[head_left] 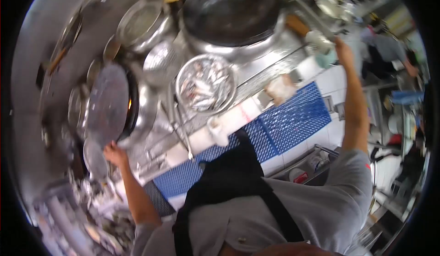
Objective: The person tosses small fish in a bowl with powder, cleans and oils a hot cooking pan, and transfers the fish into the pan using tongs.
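Right hand (341, 48) on ladle (314, 13); steel counter (257, 70); blue mats (295, 123) over white tiles (332, 81)

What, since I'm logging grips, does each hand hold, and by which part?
The right hand holds a ladle by its handle's end. The left hand seems to grip a pan at its edge, though blurred.

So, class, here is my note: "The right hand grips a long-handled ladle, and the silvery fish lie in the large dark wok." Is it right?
Not quite: the silvery fish lie in the round metal bowl, not the large dark wok, as the head view shows. The right hand does grip a long-handled ladle.
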`<action>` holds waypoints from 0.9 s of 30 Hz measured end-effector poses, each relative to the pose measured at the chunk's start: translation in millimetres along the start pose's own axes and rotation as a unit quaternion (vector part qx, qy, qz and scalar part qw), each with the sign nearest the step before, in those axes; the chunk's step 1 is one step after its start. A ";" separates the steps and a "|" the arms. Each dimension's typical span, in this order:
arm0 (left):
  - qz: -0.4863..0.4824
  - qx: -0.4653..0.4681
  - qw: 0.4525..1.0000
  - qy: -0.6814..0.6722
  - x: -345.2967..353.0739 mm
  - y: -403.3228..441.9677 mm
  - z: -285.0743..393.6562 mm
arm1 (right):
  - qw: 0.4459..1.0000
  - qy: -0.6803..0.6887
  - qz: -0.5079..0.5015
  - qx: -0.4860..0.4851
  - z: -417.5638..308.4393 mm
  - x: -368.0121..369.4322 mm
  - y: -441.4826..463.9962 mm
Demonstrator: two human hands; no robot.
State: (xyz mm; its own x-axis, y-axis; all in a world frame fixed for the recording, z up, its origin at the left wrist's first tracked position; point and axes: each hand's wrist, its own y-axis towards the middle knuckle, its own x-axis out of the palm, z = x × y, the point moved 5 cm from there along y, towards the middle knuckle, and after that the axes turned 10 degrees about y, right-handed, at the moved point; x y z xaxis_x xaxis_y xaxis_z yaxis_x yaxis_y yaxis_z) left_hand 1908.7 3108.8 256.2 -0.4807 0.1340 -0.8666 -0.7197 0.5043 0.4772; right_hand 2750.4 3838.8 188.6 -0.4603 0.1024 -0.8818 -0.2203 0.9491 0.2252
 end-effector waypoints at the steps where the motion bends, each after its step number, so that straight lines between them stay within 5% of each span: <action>1: 0.044 -0.020 0.999 0.011 -14.9 -1.7 18.2 | 0.987 0.136 0.021 -0.079 20.4 12.3 -1.8; 6: 0.067 -0.032 0.997 0.031 -41.7 -25.5 40.8 | 0.993 0.091 -0.038 -0.064 85.1 44.9 4.8; 8: 0.028 -0.085 0.996 -0.001 -46.8 -32.4 32.1 | 0.996 -0.043 -0.069 -0.018 64.4 35.3 12.3; 9: 0.029 -0.085 0.996 0.005 -50.8 -33.3 29.1 | 0.993 -0.056 0.001 -0.099 45.4 32.4 23.2; 12: 0.026 -0.098 0.995 0.013 -55.9 -38.1 20.5 | 0.983 0.067 -0.159 -0.071 12.5 75.6 39.9; 17: 0.041 -0.109 0.993 -0.036 -56.3 -34.5 35.1 | 0.968 -0.169 -0.164 -0.083 -2.3 96.4 48.9; 19: 0.059 -0.095 0.990 -0.087 -62.5 -29.5 38.6 | 0.988 -0.067 -0.136 -0.025 8.5 99.5 50.7; 22: 0.045 -0.119 0.984 -0.126 -68.4 -37.1 21.2 | 0.966 0.022 -0.251 0.050 92.3 135.6 62.1; 26: 0.083 -0.188 0.957 -0.204 -59.9 -58.4 -38.9 | 0.822 0.429 -0.237 0.289 -3.2 67.3 -25.5; 27: 0.058 -0.247 0.938 -0.235 -61.7 -65.3 -53.8 | 0.784 0.493 -0.125 0.356 -25.6 57.9 -50.8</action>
State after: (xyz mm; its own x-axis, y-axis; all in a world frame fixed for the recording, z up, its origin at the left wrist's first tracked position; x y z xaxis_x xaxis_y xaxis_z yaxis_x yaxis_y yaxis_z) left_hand 1958.4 3021.6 286.3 -0.3802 0.5830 -0.7180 -0.8760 0.0222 0.4819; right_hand 2712.9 3788.8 136.7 -0.9976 -0.0610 -0.0336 -0.0360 0.8645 -0.5013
